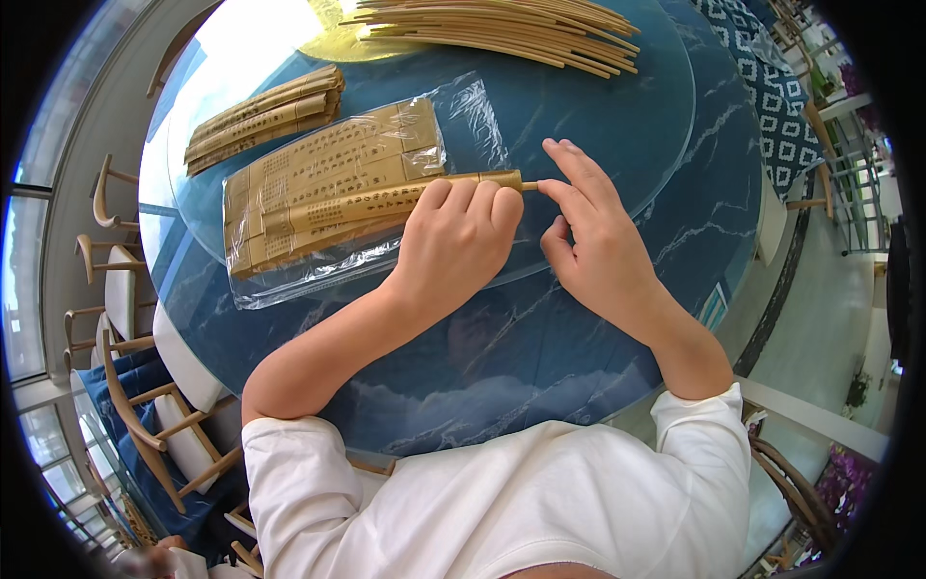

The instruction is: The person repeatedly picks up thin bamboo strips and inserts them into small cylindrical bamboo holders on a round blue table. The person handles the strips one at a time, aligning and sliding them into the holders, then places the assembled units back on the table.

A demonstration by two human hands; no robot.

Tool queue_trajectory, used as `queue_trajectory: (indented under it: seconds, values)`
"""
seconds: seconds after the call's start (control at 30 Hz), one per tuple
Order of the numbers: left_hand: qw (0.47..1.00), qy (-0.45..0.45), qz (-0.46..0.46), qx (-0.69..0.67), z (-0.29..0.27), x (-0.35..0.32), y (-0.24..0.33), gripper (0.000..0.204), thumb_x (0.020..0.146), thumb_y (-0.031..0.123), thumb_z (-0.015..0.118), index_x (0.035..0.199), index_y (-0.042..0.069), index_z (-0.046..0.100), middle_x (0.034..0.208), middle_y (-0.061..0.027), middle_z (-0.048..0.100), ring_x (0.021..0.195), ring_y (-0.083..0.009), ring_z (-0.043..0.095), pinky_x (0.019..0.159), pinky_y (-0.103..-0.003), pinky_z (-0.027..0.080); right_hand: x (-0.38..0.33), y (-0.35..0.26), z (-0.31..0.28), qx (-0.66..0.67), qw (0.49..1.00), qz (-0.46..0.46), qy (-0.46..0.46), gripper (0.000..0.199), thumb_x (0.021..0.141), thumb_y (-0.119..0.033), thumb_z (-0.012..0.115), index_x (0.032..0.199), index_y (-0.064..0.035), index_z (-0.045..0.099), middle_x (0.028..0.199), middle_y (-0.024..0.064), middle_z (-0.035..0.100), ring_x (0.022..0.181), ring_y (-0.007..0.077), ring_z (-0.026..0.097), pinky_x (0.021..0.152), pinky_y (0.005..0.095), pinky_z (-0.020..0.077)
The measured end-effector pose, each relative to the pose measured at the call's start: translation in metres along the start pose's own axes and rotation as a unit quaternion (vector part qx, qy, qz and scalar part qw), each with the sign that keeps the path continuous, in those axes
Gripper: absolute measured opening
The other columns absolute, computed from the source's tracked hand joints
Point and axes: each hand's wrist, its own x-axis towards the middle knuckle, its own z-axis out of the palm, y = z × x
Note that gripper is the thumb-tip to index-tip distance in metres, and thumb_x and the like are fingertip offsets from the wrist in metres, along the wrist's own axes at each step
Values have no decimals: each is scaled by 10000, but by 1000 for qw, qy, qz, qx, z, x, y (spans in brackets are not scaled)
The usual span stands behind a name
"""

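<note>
My left hand (458, 232) is closed around a long gold-brown paper chopstick sleeve (357, 203) with dark printing. From the sleeve's right end pokes a short length of pale wooden chopstick (530, 186). At that tip is the index finger of my right hand (603, 241), whose fingers are stretched out and apart, with the thumb lower down. Beneath the held sleeve lies a clear plastic bag (473, 106) with a flat stack of the same paper sleeves (338, 145). Whether one or two chopsticks sit inside the held sleeve is hidden.
Several sleeves (265, 116) lie in a pile at the far left. A bundle of loose chopsticks (502, 34) rests at the back on the glass turntable (666, 125). The round table (463, 376) is blue and marble-patterned. Wooden chairs (159, 415) stand to the left.
</note>
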Motion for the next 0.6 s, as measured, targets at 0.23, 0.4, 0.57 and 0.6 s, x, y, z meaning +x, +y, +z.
queue_trajectory:
  seconds: [0.23, 0.4, 0.57, 0.6]
  values:
    - [1000, -12, -8, -4, -5, 1, 3, 263, 942, 136, 747, 856, 107, 500, 765, -30, 590, 736, -208, 627, 719, -360, 495, -1, -3, 8, 40, 999, -5, -7, 400, 854, 74, 655, 1253, 74, 643, 1590, 241, 507, 1501, 442, 469, 1221, 483, 431]
    - [1000, -17, -12, -8, -4, 0, 3, 256, 936, 130, 744, 858, 108, 501, 763, -28, 586, 726, -202, 614, 712, -357, 479, 0, -1, 9, 123, 991, 53, -23, 407, 870, 80, 621, 1270, 11, 653, 1661, 199, 448, 1585, 401, 366, 1047, 384, 541]
    - [1000, -13, -12, -9, -2, -2, 3, 250, 907, 109, 742, 871, 109, 494, 763, -21, 564, 727, -193, 604, 704, -354, 467, 4, -1, 5, 206, 969, 125, -54, 392, 891, 80, 596, 1257, -40, 667, 1733, 156, 379, 1662, 346, 232, 729, 249, 548]
    - [1000, -6, -11, -5, -2, -2, 4, 252, 902, 105, 741, 876, 110, 491, 762, -19, 558, 726, -192, 600, 703, -354, 464, 5, -1, 4, 213, 967, 130, -57, 391, 889, 81, 596, 1253, -44, 668, 1740, 153, 371, 1665, 342, 225, 725, 244, 547]
